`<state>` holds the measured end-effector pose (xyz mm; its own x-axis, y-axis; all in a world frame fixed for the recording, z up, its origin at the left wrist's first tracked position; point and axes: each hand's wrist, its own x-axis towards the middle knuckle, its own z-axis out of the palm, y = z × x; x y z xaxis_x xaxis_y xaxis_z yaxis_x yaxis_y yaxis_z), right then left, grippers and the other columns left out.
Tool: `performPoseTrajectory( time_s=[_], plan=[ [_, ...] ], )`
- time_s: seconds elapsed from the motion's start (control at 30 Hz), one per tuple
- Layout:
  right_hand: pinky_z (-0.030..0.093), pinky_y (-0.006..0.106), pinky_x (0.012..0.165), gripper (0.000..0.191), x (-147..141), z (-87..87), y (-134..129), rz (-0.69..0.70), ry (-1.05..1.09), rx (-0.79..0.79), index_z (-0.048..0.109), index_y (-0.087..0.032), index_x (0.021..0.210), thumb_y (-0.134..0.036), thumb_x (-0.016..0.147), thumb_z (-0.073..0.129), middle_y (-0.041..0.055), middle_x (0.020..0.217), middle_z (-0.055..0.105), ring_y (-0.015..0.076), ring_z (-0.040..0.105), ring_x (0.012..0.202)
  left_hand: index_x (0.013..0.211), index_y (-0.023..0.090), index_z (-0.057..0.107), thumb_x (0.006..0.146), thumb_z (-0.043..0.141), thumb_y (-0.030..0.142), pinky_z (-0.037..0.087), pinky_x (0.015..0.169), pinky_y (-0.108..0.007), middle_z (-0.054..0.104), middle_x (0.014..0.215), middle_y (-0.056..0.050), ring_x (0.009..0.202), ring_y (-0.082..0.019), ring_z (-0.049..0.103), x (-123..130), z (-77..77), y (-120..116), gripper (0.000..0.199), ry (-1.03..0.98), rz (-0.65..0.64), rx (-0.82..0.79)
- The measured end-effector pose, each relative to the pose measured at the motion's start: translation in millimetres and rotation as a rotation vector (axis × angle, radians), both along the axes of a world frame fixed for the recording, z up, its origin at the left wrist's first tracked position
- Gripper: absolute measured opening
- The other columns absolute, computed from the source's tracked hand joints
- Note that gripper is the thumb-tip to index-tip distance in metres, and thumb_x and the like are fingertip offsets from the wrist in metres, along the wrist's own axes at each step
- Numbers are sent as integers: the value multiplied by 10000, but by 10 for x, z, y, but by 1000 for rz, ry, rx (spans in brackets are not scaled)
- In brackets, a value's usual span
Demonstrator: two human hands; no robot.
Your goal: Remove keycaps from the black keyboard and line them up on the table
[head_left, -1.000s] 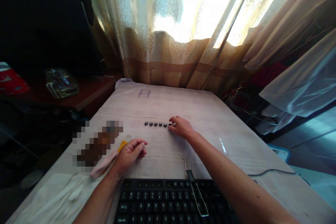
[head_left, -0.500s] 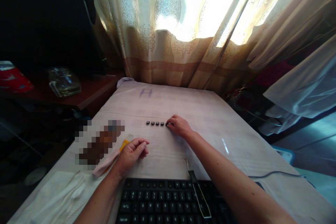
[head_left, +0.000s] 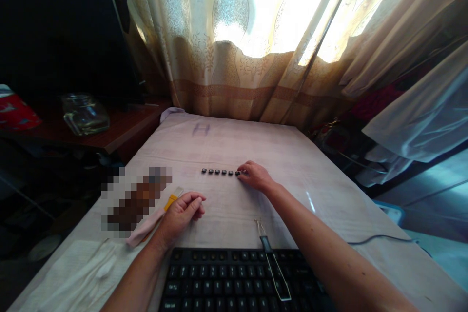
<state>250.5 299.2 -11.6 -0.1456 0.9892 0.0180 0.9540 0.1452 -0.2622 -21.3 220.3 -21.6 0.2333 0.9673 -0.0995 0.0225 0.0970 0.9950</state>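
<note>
Small black keycaps (head_left: 217,171) stand in a straight row on the pale cloth. My right hand (head_left: 255,175) is at the row's right end, its fingertips closed on the last keycap (head_left: 237,173). To the left and nearer, my left hand (head_left: 187,208) rests on the cloth with fingers curled and thumb pressed against them; whatever may be inside is hidden. A black keyboard (head_left: 223,285) lies at the front edge of view, with brownish spots along the left of its top row. Across it lies a wire keycap puller (head_left: 266,246) with a black grip.
Left of my left hand lie a yellow-and-pink handled tool (head_left: 170,201) and a pixelated item (head_left: 137,200). White cloth (head_left: 80,273) is bunched at front left. A glass jar (head_left: 86,114) stands on the side desk. A cable (head_left: 383,237) runs along the right.
My right hand has shifted slightly right along the row. Another keycap now shows at its end, under my fingertips. My left hand has stayed in place.
</note>
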Motion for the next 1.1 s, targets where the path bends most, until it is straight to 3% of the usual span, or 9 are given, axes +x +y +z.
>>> performPoseTrajectory(
  time_s=[0.5,0.9,1.1],
  plan=[
    [438,243,764,230,-63,18,5,-22,-26,22,722,-249,1026,-287,865,563,54,1068,662,177,628,928,841,171,658,674,690,555,430,559,-248,614,593,11,551,-123,542,-10,-15,16,420,-5,0,-4],
    [449,246,804,286,-52,31,-30,-20,-49,38,673,-212,1120,-280,867,560,65,1093,664,173,629,948,853,169,652,699,679,537,427,565,-242,614,606,12,557,-121,540,-13,-32,13,400,-4,1,12],
    [451,274,820,271,80,196,-351,-20,-94,34,663,-216,1132,-246,893,540,73,1133,654,181,631,939,842,167,658,663,702,554,430,552,-236,624,611,12,548,-117,543,0,-10,6,429,-6,10,14]
  ],
)
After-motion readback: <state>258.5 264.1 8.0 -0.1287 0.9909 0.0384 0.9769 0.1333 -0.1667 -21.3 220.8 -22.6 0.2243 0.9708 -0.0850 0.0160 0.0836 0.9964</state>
